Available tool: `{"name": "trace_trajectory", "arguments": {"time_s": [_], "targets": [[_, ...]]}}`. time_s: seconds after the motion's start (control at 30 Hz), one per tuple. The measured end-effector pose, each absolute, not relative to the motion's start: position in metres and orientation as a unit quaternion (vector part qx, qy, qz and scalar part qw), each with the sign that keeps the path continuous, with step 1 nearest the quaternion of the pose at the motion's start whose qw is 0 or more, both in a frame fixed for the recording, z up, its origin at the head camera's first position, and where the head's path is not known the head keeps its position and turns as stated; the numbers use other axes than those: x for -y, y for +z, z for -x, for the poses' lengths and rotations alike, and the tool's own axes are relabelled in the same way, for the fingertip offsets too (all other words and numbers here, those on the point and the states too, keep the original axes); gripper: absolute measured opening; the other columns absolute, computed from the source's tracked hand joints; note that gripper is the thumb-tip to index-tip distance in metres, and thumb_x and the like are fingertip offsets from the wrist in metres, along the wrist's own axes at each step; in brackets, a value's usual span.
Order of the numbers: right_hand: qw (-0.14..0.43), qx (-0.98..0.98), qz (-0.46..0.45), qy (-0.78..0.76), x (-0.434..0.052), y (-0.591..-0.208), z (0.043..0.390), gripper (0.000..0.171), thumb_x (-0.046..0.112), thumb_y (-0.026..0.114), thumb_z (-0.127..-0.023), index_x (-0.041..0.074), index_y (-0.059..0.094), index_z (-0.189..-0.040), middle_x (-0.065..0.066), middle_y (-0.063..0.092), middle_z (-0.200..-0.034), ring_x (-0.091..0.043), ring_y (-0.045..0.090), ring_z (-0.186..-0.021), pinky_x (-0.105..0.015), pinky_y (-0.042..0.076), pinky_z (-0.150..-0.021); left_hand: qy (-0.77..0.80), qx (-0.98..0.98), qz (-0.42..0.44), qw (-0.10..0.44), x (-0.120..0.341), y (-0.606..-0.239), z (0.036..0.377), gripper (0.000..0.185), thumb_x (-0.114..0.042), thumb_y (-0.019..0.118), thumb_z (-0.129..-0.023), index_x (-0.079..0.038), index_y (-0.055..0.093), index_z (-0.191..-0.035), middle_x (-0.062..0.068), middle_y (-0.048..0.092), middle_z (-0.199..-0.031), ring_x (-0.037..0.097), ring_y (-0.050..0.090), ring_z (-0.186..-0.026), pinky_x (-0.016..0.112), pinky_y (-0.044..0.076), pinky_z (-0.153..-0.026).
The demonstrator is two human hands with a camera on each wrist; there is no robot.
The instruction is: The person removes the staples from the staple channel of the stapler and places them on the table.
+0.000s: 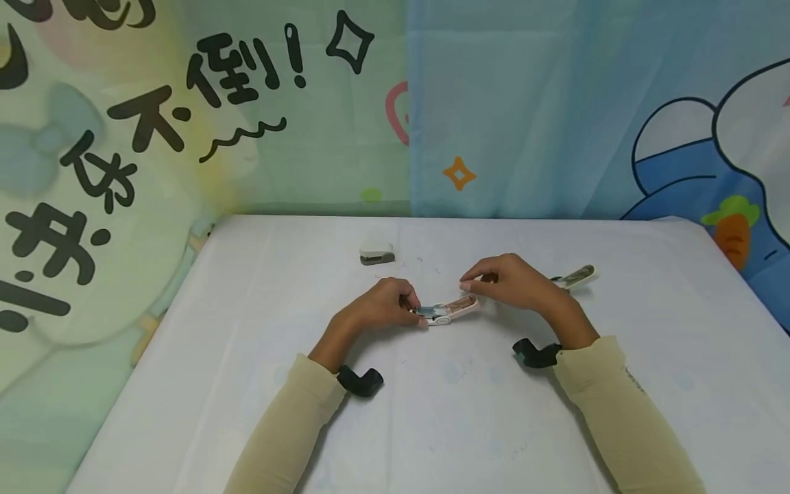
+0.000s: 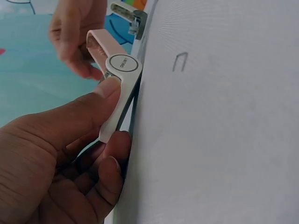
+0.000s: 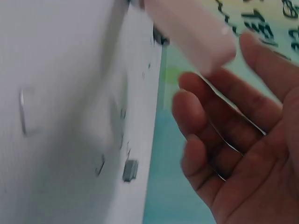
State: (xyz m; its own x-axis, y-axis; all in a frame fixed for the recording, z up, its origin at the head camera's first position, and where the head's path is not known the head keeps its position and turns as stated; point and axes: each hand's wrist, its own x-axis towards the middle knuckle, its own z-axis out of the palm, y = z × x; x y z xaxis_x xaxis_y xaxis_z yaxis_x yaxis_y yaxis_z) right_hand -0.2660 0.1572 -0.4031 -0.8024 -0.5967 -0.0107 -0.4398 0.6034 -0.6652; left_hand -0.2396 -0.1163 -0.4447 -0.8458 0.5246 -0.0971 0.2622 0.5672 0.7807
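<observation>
In the head view, pinching a pink-and-white stapler point(image 1: 453, 309) by its white part, between the thumb and fingers of the left hand point(image 1: 390, 302). Lying between the two hands, at the desk point(image 1: 432, 418), with the pink end rising toward the right hand point(image 1: 511, 279) and with metal parts bared near the left fingertips. Just beyond the left hand: a small white-and-grey stapler point(image 1: 377, 254). Past the right wrist, on its outer side and partly hidden by it: a cream-lidded stapler point(image 1: 580, 276). Behind both hands: a printed curtain point(image 1: 524, 89).

From the left wrist, grasping the white part with the left thumb laid just beside a round badge point(image 2: 123, 63) and with fingers curled at the lower end. Beyond that thumb, toward the right hand: a pink cover point(image 2: 106, 46), set at an angle to the white part. On the desk, apart from the left fingers: a loose staple point(image 2: 180, 61).

From the right wrist, partly blurred, not closed round anything with the right hand, the thumb being parted from loosely bent fingers. Right by those fingers: the cover's end; cannot tell whether touching. Across from the right fingertips, on the desk: another staple point(image 3: 22, 112) and a small grey block point(image 3: 130, 171).
</observation>
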Motion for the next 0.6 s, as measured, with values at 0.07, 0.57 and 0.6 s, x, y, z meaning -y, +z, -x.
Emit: {"name": "trace_trajectory", "arguments": {"time_s": [0.07, 0.57, 0.6], "targets": [[0.138, -0.877, 0.319, -0.332, -0.153, -0.401, 0.26, 0.024, 0.019, 0.07, -0.091, 0.008, 0.073, -0.112, 0.0, 0.069, -0.101, -0.018, 0.057, -0.08, -0.034, 0.047, -0.066, 0.405, -0.871, -0.226, 0.16, 0.116, -0.445, 0.239, 0.018, -0.016, 0.083, -0.079, -0.009, 0.068, -0.085, 0.002, 0.061, -0.08, 0.013, 0.054, -0.069, 0.025, 0.044, -0.061], [0.141, -0.871, 0.372, -0.288, -0.168, -0.39, 0.25, 0.02, 0.003, 0.071, -0.087, 0.003, 0.073, -0.107, 0.0, 0.066, -0.096, -0.013, 0.053, -0.076, -0.03, 0.047, -0.066, 0.373, -0.875, -0.271, 0.15, 0.091, -0.444, 0.244, 0.017, -0.021, 0.081, -0.081, -0.01, 0.068, -0.085, -0.001, 0.061, -0.079, 0.011, 0.053, -0.072, 0.023, 0.044, -0.064], [0.141, -0.873, 0.37, -0.284, -0.171, -0.389, 0.25, 0.02, 0.003, 0.071, -0.087, 0.003, 0.073, -0.107, -0.001, 0.066, -0.098, -0.013, 0.053, -0.077, -0.03, 0.047, -0.067, 0.371, -0.875, -0.274, 0.15, 0.088, -0.444, 0.244, 0.017, -0.021, 0.081, -0.081, -0.01, 0.068, -0.085, -0.002, 0.061, -0.079, 0.011, 0.053, -0.072, 0.023, 0.044, -0.063]]}}
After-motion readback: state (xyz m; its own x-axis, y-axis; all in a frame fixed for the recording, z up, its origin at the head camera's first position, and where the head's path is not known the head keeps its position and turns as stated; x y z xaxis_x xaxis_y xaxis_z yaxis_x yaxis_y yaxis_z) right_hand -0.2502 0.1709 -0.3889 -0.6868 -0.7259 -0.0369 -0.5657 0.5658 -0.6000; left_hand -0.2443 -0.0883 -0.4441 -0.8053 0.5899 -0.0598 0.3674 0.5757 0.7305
